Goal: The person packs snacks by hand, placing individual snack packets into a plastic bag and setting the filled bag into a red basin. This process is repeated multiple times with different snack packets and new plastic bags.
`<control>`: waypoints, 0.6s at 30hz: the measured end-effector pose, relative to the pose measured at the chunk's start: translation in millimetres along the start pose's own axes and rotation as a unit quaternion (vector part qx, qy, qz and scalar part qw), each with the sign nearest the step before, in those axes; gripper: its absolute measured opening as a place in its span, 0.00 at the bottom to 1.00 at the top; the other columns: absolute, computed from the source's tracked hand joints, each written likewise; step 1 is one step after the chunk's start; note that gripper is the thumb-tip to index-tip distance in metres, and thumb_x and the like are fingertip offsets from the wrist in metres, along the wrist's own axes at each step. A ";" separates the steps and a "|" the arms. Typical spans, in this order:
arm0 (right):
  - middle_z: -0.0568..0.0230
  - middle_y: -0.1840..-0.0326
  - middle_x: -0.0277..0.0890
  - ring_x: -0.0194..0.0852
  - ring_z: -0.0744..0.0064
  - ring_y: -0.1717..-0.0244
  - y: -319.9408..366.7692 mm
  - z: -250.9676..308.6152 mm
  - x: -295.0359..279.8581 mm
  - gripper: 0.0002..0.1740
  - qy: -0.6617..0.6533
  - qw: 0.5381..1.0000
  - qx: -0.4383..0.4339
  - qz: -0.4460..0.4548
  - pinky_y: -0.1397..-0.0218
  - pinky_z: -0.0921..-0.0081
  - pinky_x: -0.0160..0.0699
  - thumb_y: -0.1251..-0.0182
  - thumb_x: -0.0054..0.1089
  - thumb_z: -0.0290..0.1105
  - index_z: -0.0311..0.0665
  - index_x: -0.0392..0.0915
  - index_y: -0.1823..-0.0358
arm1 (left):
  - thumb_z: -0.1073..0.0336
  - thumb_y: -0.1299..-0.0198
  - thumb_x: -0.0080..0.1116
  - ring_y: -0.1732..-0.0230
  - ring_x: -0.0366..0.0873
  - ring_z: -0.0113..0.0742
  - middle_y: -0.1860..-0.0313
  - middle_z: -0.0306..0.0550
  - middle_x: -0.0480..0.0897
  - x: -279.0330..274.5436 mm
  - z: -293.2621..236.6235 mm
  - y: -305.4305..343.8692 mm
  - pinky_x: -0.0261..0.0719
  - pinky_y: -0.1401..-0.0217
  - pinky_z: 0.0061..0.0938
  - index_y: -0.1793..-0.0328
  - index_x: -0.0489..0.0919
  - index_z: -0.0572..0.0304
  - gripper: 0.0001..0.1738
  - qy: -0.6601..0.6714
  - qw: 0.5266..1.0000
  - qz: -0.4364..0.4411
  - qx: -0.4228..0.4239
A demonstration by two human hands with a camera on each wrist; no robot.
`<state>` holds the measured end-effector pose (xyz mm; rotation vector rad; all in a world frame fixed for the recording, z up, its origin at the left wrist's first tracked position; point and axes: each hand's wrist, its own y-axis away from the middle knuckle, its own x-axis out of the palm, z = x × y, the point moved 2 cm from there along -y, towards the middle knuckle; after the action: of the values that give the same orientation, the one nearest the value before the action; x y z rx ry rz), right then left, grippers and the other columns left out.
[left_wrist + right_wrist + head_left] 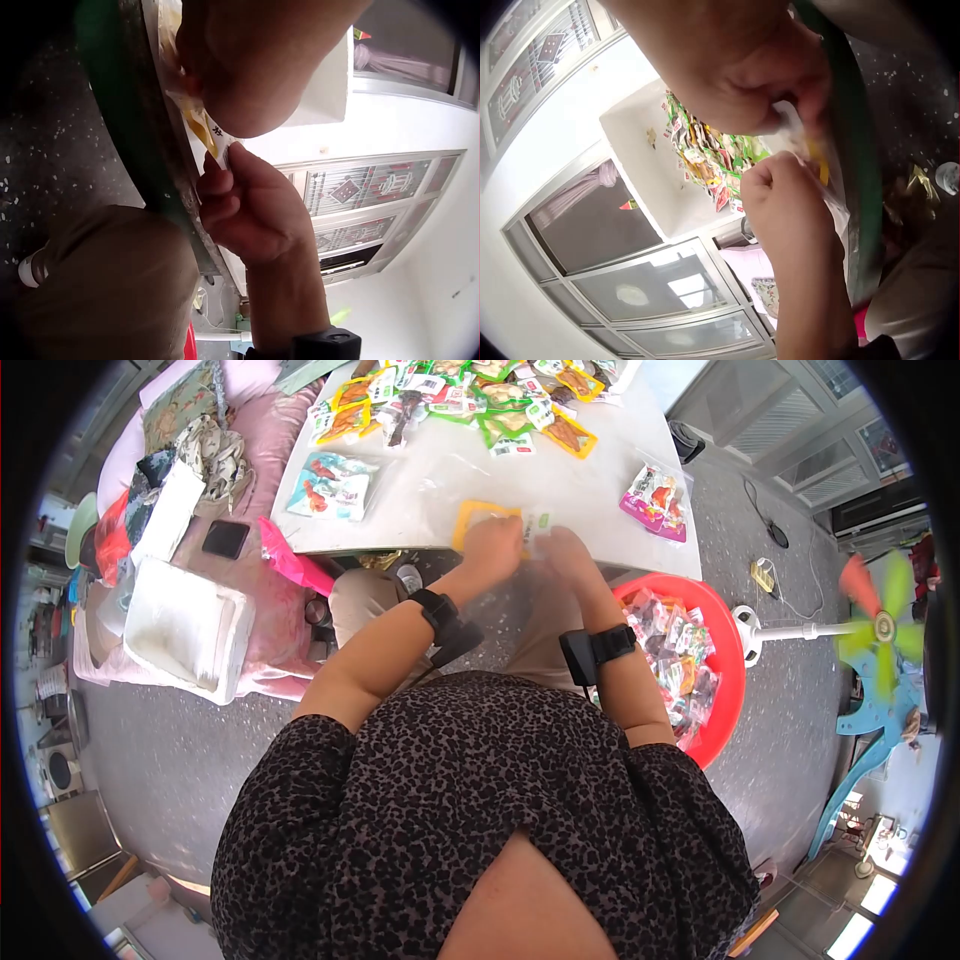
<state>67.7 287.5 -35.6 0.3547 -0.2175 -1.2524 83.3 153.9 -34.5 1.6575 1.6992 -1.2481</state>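
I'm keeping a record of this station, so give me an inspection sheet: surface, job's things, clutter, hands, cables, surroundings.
Surface: white table, packet pile toward its far side.
Job's things: yellow-and-white packet at the near edge; red tub at right, holding wrapped packets.
Clutter: phone and white box on a pink cover, left of the table.
Hands: left hand grips the yellow-and-white packet; right hand pinches its edge.
Cables: black cable on the floor at right.
Surroundings: fan with green and orange blades, right of the tub.

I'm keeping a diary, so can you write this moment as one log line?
left fingers: hold packet; right fingers: pinch packet; packet: near table edge; tub: holds packets
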 end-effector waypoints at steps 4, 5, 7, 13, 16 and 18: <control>0.64 0.78 0.70 0.65 0.81 0.84 -4.6 -6.2 4.3 0.07 -0.028 0.998 -0.017 -0.057 0.86 0.86 0.63 0.46 0.45 0.30 0.34 0.69 0.71 | 0.67 0.53 0.43 0.73 0.71 0.53 0.78 0.55 0.73 -1.1 -2.7 -0.6 0.66 0.72 0.44 0.75 0.68 0.63 0.06 -0.009 0.993 -0.083 0.081; 0.65 0.78 0.69 0.65 0.81 0.84 -8.0 -10.1 8.3 0.07 -0.077 0.994 -0.038 -0.067 0.86 0.86 0.63 0.46 0.45 0.30 0.34 0.69 0.71 | 0.67 0.53 0.43 0.73 0.71 0.54 0.78 0.55 0.73 -1.5 -3.8 -1.3 0.66 0.72 0.44 0.75 0.68 0.63 0.06 -0.016 0.986 -0.119 0.116; 0.65 0.79 0.68 0.64 0.80 0.84 -11.3 -13.1 19.7 0.06 -0.174 0.978 -0.082 -0.087 0.86 0.85 0.63 0.47 0.46 0.29 0.34 0.69 0.72 | 0.67 0.53 0.43 0.74 0.71 0.55 0.79 0.56 0.73 -1.9 -8.3 0.7 0.66 0.73 0.45 0.75 0.68 0.63 0.07 0.019 0.998 -0.050 0.035; 0.64 0.78 0.67 0.64 0.77 0.82 -32.9 -31.1 16.3 0.03 0.103 0.968 -0.220 0.066 0.84 0.82 0.64 0.48 0.44 0.26 0.35 0.67 0.73 | 0.67 0.53 0.43 0.74 0.72 0.56 0.78 0.57 0.74 -5.9 -6.2 1.1 0.67 0.73 0.45 0.74 0.67 0.63 0.07 0.035 0.999 -0.024 -0.027; 0.63 0.77 0.67 0.65 0.75 0.80 -34.1 -29.4 14.2 0.03 0.162 0.970 -0.165 0.080 0.82 0.81 0.65 0.48 0.44 0.24 0.34 0.67 0.73 | 0.66 0.53 0.43 0.72 0.72 0.55 0.76 0.56 0.74 -5.0 -3.9 3.4 0.68 0.71 0.44 0.74 0.67 0.63 0.07 0.038 0.999 -0.019 -0.032; 0.63 0.78 0.67 0.66 0.74 0.79 -37.1 -29.2 17.0 0.02 0.156 0.965 -0.200 0.066 0.81 0.80 0.66 0.48 0.43 0.23 0.33 0.67 0.73 | 0.65 0.53 0.43 0.71 0.72 0.55 0.75 0.56 0.74 -6.8 -5.2 4.0 0.68 0.70 0.43 0.74 0.68 0.63 0.08 0.047 0.998 -0.015 -0.032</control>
<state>50.2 265.4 -77.2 0.1795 0.2767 -1.0614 89.6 154.0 -27.5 1.6830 1.8063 -1.1318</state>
